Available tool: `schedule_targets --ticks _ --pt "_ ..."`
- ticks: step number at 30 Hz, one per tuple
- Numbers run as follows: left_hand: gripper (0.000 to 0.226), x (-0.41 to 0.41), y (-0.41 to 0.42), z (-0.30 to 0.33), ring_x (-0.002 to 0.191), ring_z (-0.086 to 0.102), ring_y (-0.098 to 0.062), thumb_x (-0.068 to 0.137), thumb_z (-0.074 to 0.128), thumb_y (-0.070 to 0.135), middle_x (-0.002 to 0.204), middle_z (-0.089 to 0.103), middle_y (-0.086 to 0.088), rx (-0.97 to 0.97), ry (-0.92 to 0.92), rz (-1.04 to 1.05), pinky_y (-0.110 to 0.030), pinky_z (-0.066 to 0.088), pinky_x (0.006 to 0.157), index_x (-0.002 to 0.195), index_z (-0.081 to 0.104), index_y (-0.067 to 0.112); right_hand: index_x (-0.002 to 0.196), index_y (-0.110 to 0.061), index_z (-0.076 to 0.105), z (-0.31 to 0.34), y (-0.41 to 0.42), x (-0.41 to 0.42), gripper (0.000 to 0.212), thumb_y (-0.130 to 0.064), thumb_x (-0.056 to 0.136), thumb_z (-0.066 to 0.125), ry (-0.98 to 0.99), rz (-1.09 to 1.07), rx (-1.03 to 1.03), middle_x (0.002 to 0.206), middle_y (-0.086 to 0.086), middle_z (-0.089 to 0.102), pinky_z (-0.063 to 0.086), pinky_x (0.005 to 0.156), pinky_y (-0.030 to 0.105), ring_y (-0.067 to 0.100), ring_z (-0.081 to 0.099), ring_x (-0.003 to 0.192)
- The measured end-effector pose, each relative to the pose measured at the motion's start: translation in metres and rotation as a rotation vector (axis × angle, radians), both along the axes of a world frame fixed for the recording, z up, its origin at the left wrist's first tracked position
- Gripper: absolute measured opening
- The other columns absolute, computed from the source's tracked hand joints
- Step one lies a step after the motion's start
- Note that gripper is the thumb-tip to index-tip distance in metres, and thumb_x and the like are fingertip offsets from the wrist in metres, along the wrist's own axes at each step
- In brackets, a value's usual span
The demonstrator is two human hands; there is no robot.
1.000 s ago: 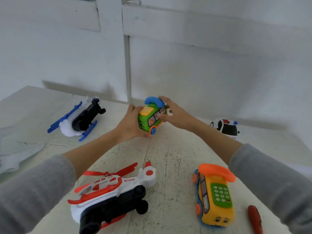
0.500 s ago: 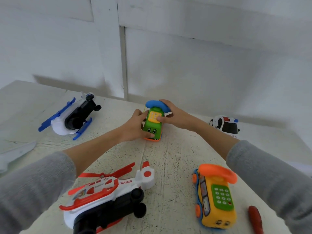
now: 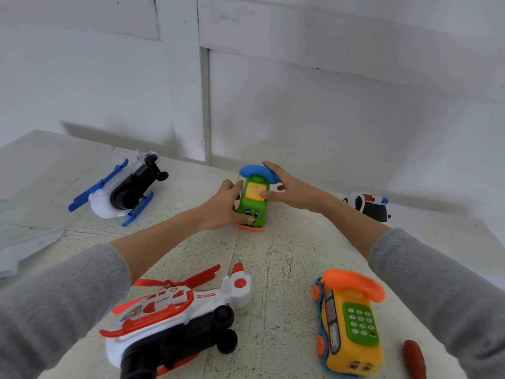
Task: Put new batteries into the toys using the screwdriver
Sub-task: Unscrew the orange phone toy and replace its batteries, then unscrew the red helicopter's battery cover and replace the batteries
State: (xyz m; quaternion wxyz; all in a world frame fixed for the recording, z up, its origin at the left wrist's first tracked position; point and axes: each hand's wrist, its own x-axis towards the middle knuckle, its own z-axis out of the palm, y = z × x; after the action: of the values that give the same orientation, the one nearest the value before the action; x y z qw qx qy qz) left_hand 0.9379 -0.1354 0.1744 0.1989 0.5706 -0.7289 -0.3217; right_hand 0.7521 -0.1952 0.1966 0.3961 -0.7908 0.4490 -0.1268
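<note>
A green toy phone car [image 3: 252,212] with a blue handset and yellow keypad stands upright on the white table [image 3: 276,258], face towards me. My left hand [image 3: 222,207] holds its left side, thumb across the front. My right hand [image 3: 287,187] rests on the handset and keypad from the right. A red-handled screwdriver [image 3: 414,358] lies at the near right edge, partly cut off by the frame.
A yellow phone car [image 3: 348,324] with an orange handset stands near right. A red-and-white helicopter [image 3: 175,315] lies near left, a blue-and-white one [image 3: 123,191] far left. A black-and-white police car [image 3: 367,205] sits far right. The wall is close behind.
The green phone car was held tilted above the table a second ago; it has since been turned face up and set down. Both hands stay on it.
</note>
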Motion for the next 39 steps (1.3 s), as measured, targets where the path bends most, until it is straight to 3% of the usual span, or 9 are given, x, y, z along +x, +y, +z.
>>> schedule_targets --ticks 4,7,10,13,16,20,23,31,39 --pt "0.085 0.017 0.009 0.011 0.095 0.051 -0.016 0.087 0.067 0.03 0.116 0.036 -0.001 0.025 -0.026 0.054 -0.023 0.041 0.079 0.151 0.014 0.01 0.147 -0.021 0.015 0.01 0.008 -0.003 0.075 -0.033 0.088 0.06 0.034 -0.089 -0.248 0.151 0.004 0.024 0.025 0.111 0.041 0.022 0.026 0.136" --pt "0.07 0.039 0.025 0.021 0.093 0.053 -0.016 0.089 0.064 0.03 0.107 0.048 0.003 0.011 -0.027 0.074 -0.018 0.043 0.07 0.148 0.029 0.013 0.141 -0.024 0.03 0.027 0.033 0.001 0.064 -0.029 0.086 0.063 -0.046 -0.082 -0.363 0.135 0.007 0.041 0.033 0.104 0.037 0.02 0.038 0.123" --pt "0.065 0.061 0.051 0.03 0.086 0.06 -0.016 0.09 0.063 0.027 0.103 0.059 0.004 0.023 0.035 0.12 -0.018 0.048 0.067 0.146 0.03 0.016 0.134 -0.024 0.041 0.04 0.069 0.013 0.054 -0.024 0.086 0.064 -0.107 0.044 -0.36 0.127 0.004 0.047 0.039 0.1 0.032 0.015 0.045 0.116" --pt "0.067 0.08 0.084 0.033 0.078 0.063 -0.013 0.09 0.063 0.024 0.1 0.06 0.003 0.004 0.095 0.224 -0.028 0.053 0.069 0.147 0.027 0.019 0.129 -0.031 0.046 0.045 0.106 0.028 0.048 -0.029 0.084 0.064 -0.101 0.223 -0.321 0.124 -0.006 0.05 0.043 0.094 0.024 0.006 0.049 0.11" --pt "0.056 0.094 0.117 0.032 0.079 0.063 -0.013 0.092 0.06 0.024 0.098 0.06 0.004 0.031 0.093 0.291 -0.027 0.053 0.071 0.142 0.036 0.018 0.122 -0.037 0.05 0.042 0.135 0.047 0.043 -0.033 0.082 0.065 -0.051 0.415 -0.258 0.117 -0.016 0.049 0.045 0.089 0.019 0.0 0.05 0.105" --pt "0.036 0.106 0.162 0.029 0.094 0.063 -0.017 0.094 0.057 0.025 0.101 0.06 0.005 0.053 0.053 0.358 -0.026 0.05 0.083 0.129 0.053 0.019 0.127 -0.034 0.05 0.031 0.158 0.07 0.048 -0.034 0.082 0.068 0.053 0.642 -0.2 0.123 -0.01 0.044 0.041 0.095 0.021 0.004 0.048 0.109" --pt "0.027 0.113 0.191 0.023 0.092 0.066 -0.018 0.094 0.058 0.022 0.1 0.066 0.002 0.069 0.148 0.412 -0.027 0.054 0.079 0.12 0.058 0.019 0.13 -0.036 0.046 0.025 0.17 0.083 0.055 -0.035 0.08 0.07 0.126 0.743 -0.214 0.129 -0.007 0.041 0.036 0.101 0.026 0.009 0.044 0.116" --pt "0.034 0.112 0.235 0.008 0.094 0.07 -0.019 0.093 0.057 0.014 0.109 0.069 -0.004 0.17 0.397 0.444 -0.036 0.058 0.081 0.127 0.055 0.02 0.134 -0.034 0.041 0.01 0.18 0.091 0.061 -0.038 0.08 0.068 0.198 0.717 -0.223 0.124 -0.002 0.046 0.039 0.099 0.034 0.015 0.046 0.112" --pt "0.038 0.107 0.237 0.012 0.09 0.07 -0.017 0.094 0.056 0.018 0.109 0.069 -0.007 0.061 0.591 0.548 -0.035 0.059 0.08 0.132 0.052 0.015 0.13 -0.027 0.046 0.013 0.177 0.092 0.057 -0.024 0.079 0.072 0.032 0.586 -0.165 0.123 -0.004 0.051 0.037 0.092 0.019 0.009 0.048 0.11"
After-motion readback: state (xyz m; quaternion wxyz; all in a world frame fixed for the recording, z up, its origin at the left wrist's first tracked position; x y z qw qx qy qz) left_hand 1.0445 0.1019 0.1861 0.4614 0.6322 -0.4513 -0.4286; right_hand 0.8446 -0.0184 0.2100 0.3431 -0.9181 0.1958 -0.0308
